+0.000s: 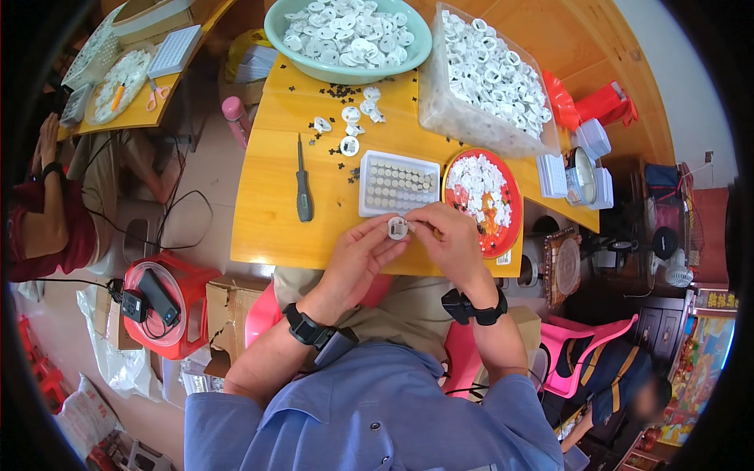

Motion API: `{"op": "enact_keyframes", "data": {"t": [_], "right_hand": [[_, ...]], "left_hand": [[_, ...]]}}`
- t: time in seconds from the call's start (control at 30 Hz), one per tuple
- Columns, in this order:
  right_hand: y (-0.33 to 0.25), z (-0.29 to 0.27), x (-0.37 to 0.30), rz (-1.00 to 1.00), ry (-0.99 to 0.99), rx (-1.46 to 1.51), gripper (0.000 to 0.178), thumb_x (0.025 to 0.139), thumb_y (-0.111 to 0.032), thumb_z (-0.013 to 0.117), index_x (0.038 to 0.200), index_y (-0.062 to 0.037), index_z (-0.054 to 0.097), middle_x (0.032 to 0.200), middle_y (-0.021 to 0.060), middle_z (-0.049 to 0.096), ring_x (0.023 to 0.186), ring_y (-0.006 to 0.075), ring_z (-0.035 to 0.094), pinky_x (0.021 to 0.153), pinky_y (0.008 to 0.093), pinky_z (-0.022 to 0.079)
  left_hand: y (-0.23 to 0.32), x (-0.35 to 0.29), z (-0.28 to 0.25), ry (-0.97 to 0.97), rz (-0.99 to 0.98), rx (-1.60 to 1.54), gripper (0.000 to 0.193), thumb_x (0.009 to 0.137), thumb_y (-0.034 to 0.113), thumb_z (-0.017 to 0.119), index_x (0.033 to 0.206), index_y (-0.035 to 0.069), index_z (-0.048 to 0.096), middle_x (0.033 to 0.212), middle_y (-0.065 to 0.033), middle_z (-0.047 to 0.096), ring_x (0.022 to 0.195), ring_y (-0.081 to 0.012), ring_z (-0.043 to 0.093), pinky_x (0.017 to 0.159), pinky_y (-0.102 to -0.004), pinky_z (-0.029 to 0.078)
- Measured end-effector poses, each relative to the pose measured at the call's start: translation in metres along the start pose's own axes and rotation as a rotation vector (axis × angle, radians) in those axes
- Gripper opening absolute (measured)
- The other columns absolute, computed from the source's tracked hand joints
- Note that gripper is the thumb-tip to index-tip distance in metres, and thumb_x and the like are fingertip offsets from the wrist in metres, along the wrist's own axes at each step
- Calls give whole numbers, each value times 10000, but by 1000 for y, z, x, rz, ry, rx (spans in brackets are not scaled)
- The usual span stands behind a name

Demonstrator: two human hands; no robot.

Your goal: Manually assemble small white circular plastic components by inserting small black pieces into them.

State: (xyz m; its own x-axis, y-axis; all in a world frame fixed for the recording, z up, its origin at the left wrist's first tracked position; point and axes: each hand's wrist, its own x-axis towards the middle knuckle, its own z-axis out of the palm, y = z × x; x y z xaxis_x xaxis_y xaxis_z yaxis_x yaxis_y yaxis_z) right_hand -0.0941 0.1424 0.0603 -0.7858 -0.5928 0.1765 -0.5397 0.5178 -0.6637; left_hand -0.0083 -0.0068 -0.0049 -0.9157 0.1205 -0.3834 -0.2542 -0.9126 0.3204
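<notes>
- Step in hand, our judgement: close fingertip work on one small, round, white plastic part (397,228), probably fitting or adjusting something at its edge.
- Position: we find the part raised between both hands, above the near edge of the yellow wooden table (263,228), just on our side of the translucent rectangular plastic tray (402,158) with its rows of small round grey pieces.
- Next move, our judgement: it calls for a steady left hold, face kept upward, with small, light right-hand pressure.
- Left hand (363,239): thumb and fingers clamped on the part's left side, round face exposed to us.
- Right hand (452,239): thumb and forefinger drawn close at the part's right edge. We cannot tell whether they grip that edge, a tiny piece, or nothing.
- Nearby: the dark-handled screwdriver (304,200) lies untouched left of the tray; the red round plate (516,206) of small white pieces sits to its right.
</notes>
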Motion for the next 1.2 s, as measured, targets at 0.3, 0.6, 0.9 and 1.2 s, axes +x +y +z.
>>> {"op": "enact_keyframes", "data": {"t": [0.3,0.6,0.9,1.2], "right_hand": [[8,14,-8,-249,108,-132,119,759,-20,709,869,-60,686,783,83,640,669,287,619,587,370,467],[2,18,-7,-210,119,-147,99,762,-25,708,845,-73,685,777,73,640,656,284,616,580,374,456],[-2,13,-4,-135,42,-117,108,777,-3,693,876,-44,702,791,92,642,683,270,642,587,349,502],[12,12,14,-303,47,-245,282,730,-5,668,996,-79,726,822,87,603,685,280,640,584,368,512]], "left_hand": [[0,-1,0,-17,12,17,303,1017,139,545,1279,-9,577,1172,-93,666,1073,-162,654,956,-304,535],[-1,0,0,5,29,39,287,1011,121,550,1264,-7,591,1168,-100,667,1072,-174,658,946,-315,549],[-2,1,-2,22,40,82,286,1018,135,540,1260,-9,592,1164,-96,667,1074,-172,654,963,-323,539],[-1,-1,-1,32,58,47,305,1020,143,537,1276,-17,585,1177,-103,661,1066,-206,655,956,-329,529]]}}
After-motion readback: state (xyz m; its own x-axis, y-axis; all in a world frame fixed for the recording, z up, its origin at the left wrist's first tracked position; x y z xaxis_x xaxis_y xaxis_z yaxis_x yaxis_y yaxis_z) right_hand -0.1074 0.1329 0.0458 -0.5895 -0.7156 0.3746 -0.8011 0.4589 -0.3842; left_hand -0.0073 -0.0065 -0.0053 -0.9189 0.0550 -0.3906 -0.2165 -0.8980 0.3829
